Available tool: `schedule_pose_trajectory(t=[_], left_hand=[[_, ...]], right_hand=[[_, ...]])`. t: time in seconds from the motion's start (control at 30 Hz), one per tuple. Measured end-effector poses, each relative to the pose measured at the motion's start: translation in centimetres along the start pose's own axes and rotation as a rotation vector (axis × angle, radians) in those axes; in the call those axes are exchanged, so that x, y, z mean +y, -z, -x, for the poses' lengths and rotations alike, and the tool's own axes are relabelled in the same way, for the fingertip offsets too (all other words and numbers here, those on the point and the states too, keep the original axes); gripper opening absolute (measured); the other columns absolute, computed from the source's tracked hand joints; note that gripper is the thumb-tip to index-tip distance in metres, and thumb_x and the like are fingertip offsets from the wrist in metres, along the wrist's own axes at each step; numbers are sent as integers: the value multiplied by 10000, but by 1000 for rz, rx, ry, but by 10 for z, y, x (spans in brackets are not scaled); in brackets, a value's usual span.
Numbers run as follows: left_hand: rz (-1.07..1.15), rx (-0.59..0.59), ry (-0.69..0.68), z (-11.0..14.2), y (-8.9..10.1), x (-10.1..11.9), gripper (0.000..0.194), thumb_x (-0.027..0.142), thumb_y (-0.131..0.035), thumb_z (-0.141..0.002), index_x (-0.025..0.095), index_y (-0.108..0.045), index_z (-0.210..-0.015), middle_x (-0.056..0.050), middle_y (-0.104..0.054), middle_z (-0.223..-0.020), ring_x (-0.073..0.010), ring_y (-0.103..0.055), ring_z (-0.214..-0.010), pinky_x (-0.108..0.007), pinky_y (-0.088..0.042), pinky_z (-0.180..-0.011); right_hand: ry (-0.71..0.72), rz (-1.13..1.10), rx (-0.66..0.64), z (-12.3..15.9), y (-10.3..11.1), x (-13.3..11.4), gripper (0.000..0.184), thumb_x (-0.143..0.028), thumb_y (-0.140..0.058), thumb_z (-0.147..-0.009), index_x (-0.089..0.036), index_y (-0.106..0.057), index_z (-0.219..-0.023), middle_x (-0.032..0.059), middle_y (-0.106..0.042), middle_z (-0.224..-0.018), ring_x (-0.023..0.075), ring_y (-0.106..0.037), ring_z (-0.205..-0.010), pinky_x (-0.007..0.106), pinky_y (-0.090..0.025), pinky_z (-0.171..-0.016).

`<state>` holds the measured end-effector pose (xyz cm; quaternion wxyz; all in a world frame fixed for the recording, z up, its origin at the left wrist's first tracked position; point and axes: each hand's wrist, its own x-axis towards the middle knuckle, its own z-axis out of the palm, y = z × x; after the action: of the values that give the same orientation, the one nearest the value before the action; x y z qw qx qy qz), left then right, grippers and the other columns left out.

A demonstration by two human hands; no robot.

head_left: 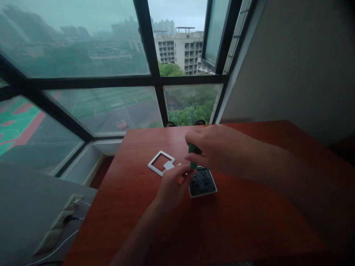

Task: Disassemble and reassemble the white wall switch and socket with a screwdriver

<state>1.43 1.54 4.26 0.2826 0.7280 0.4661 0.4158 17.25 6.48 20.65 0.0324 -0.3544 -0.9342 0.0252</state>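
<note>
My right hand is wrapped around a screwdriver with a green handle, which stands roughly upright. Just under the handle, the thumb and fingertips of my left hand are closed together at the left edge of a wall switch. Whether they pinch the screwdriver's shaft, a screw or the switch's edge is hidden. The switch lies with its dark back facing up and a white rim around it. Beyond my left hand lies a square white frame, with a small white plate overlapping its near corner.
Everything rests on a reddish-brown wooden table. Windows with dark frames stand behind it, and a wall is on the right. Lower left, sockets carry plugs and cables. Two dark rounded objects show beyond the table's far edge.
</note>
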Motion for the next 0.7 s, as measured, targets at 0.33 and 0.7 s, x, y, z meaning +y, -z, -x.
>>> schedule_pose_trajectory(t=[0.33,0.7], left_hand=[[16,60,-22,2,-5,-5,55,172,-615,-828,183,-642,-782,-5,-672,-754,-153,-602,-696,-269,-484,-671],[7,64,-45,4,-5,-1,45,170,-618,-837,190,-659,-838,-25,-681,-816,-165,-610,-743,-268,-490,-684]], right_hand=[[62,-30,38,5,-2,-5,167,-289,-543,-859,-153,-627,-909,92,-679,-911,201,-607,-780,290,-325,-573],[-28,158,73,-1,-5,-5,380,-483,-525,-877,-165,-679,-737,96,-678,-669,213,-607,-635,296,-231,-501]])
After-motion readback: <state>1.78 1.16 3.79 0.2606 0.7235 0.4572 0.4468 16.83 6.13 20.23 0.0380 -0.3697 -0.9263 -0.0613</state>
